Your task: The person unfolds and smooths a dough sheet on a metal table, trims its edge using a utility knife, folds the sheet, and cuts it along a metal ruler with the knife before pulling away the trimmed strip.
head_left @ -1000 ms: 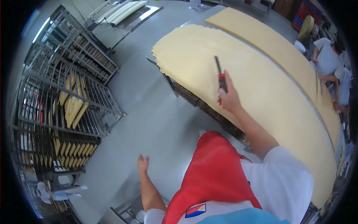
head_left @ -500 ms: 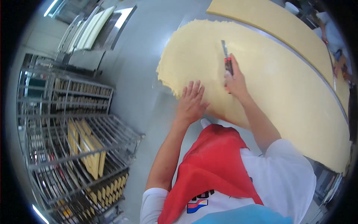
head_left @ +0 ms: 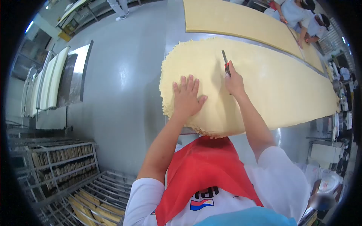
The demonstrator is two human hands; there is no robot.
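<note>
A broad pale-yellow sheet of dough [head_left: 271, 83] with a ragged left edge spreads out in front of me. My left hand [head_left: 187, 98] lies flat near that edge, fingers spread, holding nothing. In my right hand [head_left: 234, 83] is a utility knife [head_left: 226, 67] with a red and black handle. Its narrow metal blade sticks out forward over the dough, pointing away from me. I cannot tell whether the blade tip touches the surface.
Beyond a metal strip lies a second dough sheet [head_left: 241, 22]; people [head_left: 298, 19] work with their hands at its far right end. Metal racks [head_left: 68, 165] with trays stand at lower left. Pale rolls [head_left: 56, 79] rest on a stand at left. Another person [head_left: 326, 184] is at lower right.
My view has shifted, bringing more of the room and the co-workers into sight. My left hand has moved from the dough's near edge farther onto it. The knife stays in my right hand.
</note>
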